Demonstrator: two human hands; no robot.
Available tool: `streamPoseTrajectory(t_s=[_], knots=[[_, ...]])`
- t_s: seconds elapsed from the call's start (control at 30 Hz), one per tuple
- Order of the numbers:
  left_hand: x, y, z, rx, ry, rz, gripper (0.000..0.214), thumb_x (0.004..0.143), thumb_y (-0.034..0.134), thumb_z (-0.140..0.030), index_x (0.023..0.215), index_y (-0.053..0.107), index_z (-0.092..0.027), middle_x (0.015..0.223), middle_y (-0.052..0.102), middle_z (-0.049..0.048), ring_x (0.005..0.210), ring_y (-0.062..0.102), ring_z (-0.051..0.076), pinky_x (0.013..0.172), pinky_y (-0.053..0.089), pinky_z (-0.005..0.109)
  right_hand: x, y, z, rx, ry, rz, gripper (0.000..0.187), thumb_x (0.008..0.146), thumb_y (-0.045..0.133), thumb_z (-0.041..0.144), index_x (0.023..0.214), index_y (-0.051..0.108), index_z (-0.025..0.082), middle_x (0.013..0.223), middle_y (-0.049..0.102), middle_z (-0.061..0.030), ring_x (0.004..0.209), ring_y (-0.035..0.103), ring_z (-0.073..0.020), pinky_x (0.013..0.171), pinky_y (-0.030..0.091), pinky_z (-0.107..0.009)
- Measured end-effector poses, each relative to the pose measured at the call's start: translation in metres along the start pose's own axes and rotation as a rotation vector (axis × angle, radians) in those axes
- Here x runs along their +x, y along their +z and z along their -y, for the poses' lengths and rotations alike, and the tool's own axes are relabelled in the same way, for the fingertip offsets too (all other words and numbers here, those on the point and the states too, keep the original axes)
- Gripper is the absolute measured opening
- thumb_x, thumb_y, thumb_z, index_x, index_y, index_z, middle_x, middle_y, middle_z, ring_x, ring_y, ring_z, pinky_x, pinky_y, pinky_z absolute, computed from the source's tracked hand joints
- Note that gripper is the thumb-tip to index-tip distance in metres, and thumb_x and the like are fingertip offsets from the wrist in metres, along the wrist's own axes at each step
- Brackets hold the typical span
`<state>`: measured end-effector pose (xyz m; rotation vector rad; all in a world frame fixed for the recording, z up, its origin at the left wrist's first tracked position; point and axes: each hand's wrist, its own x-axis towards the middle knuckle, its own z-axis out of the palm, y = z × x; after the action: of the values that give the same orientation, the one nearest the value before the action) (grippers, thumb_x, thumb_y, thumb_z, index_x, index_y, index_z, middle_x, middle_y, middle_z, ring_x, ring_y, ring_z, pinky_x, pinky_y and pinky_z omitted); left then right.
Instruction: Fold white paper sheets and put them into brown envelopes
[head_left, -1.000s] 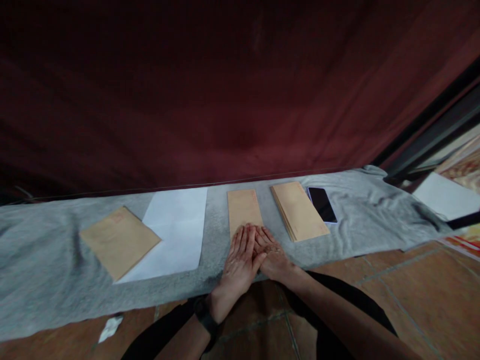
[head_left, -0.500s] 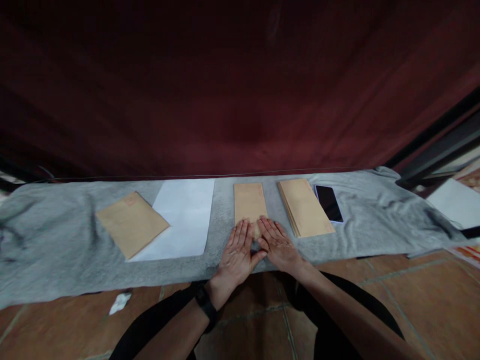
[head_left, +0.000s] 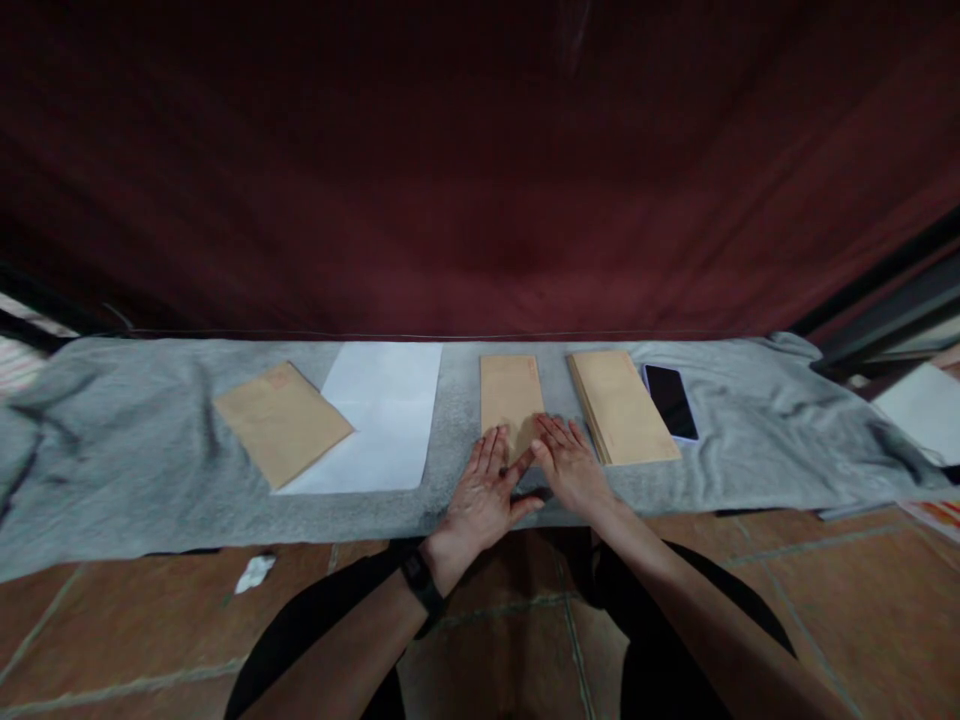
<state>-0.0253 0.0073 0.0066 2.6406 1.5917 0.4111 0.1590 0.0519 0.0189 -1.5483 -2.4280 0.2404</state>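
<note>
My left hand (head_left: 485, 489) and my right hand (head_left: 571, 466) lie flat, fingers stretched out, on the near end of a narrow brown envelope (head_left: 510, 390) on a grey cloth (head_left: 150, 480). The hands are side by side, thumbs close together. Just right of them is a stack of brown envelopes (head_left: 619, 404). A black phone (head_left: 670, 401) lies beside that stack. To the left is a white sheet of paper (head_left: 382, 410) with a larger brown envelope (head_left: 281, 422) partly over it. A dark watch sits on my left wrist.
A dark red curtain (head_left: 480, 170) hangs behind the cloth. Reddish floor tiles (head_left: 150, 620) lie in front, with a small white scrap (head_left: 255, 573) on them. White paper (head_left: 926, 410) and a dark frame are at the far right.
The view has shifted, so everything sits further right and higher. My hands have slid back toward the envelope's near end and spread slightly apart.
</note>
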Motion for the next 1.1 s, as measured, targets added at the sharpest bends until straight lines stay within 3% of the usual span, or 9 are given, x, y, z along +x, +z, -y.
streamPoseTrajectory(t_s=[0.13, 0.27, 0.47, 0.57, 0.67, 0.87, 1.1], knots=[[0.000, 0.001, 0.000, 0.002, 0.004, 0.004, 0.084, 0.088, 0.050, -0.071, 0.153, 0.038, -0.020, 0.165, 0.026, 0.0230, 0.153, 0.023, 0.039, 0.120, 0.032, 0.057, 0.012, 0.003, 0.009, 0.036, -0.099, 0.057, 0.058, 0.109, 0.017, 0.041, 0.156, 0.039, 0.015, 0.160, 0.040, -0.0098, 0.151, 0.030, -0.0203, 0.125, 0.023, -0.045], [0.000, -0.001, -0.001, 0.033, 0.013, 0.020, 0.085, 0.089, 0.051, -0.070, 0.152, 0.041, -0.014, 0.162, 0.033, 0.0242, 0.152, 0.026, 0.040, 0.120, 0.032, 0.058, 0.022, 0.014, 0.008, -0.009, -0.084, 0.066, 0.058, 0.109, 0.016, 0.041, 0.157, 0.035, 0.016, 0.163, 0.033, -0.0097, 0.153, 0.027, -0.0202, 0.124, 0.024, -0.046], [0.000, -0.003, 0.000, 0.040, 0.036, -0.008, 0.082, 0.089, 0.056, -0.065, 0.156, 0.035, -0.022, 0.165, 0.029, 0.0182, 0.153, 0.025, 0.036, 0.120, 0.032, 0.057, 0.042, 0.023, -0.006, -0.085, -0.022, 0.014, 0.056, 0.108, 0.024, 0.039, 0.158, 0.033, 0.015, 0.163, 0.031, -0.0106, 0.153, 0.027, -0.0215, 0.125, 0.024, -0.044], [0.000, -0.001, 0.000, 0.041, 0.043, -0.016, 0.080, 0.087, 0.058, -0.066, 0.152, 0.041, -0.023, 0.166, 0.026, 0.0186, 0.153, 0.025, 0.037, 0.120, 0.031, 0.059, 0.053, 0.026, -0.010, -0.097, -0.005, -0.015, 0.056, 0.108, 0.025, 0.037, 0.158, 0.034, 0.012, 0.163, 0.032, -0.0128, 0.152, 0.028, -0.0226, 0.124, 0.023, -0.045], [0.000, 0.000, -0.001, 0.045, 0.046, -0.021, 0.078, 0.086, 0.058, -0.068, 0.151, 0.043, -0.027, 0.166, 0.027, 0.0179, 0.152, 0.027, 0.039, 0.118, 0.032, 0.061, 0.063, 0.027, -0.010, -0.100, 0.045, -0.015, 0.057, 0.108, 0.025, 0.039, 0.157, 0.035, 0.011, 0.162, 0.033, -0.0140, 0.152, 0.029, -0.0241, 0.123, 0.024, -0.046], [0.001, -0.003, -0.005, 0.042, 0.039, -0.020, 0.083, 0.087, 0.056, -0.068, 0.157, 0.031, -0.031, 0.164, 0.031, 0.0186, 0.150, 0.031, 0.040, 0.116, 0.034, 0.062, 0.080, 0.026, -0.008, -0.110, 0.137, -0.033, 0.058, 0.109, 0.027, 0.042, 0.157, 0.036, 0.010, 0.162, 0.032, -0.0130, 0.151, 0.030, -0.0252, 0.124, 0.022, -0.044], [0.001, -0.002, -0.006, 0.007, 0.007, 0.002, 0.077, 0.088, 0.053, -0.068, 0.154, 0.039, -0.031, 0.164, 0.031, 0.0171, 0.151, 0.027, 0.041, 0.115, 0.034, 0.064, 0.083, 0.028, -0.002, -0.119, 0.159, -0.085, 0.059, 0.109, 0.027, 0.042, 0.156, 0.036, 0.009, 0.161, 0.035, -0.0156, 0.150, 0.032, -0.0279, 0.123, 0.021, -0.049]])
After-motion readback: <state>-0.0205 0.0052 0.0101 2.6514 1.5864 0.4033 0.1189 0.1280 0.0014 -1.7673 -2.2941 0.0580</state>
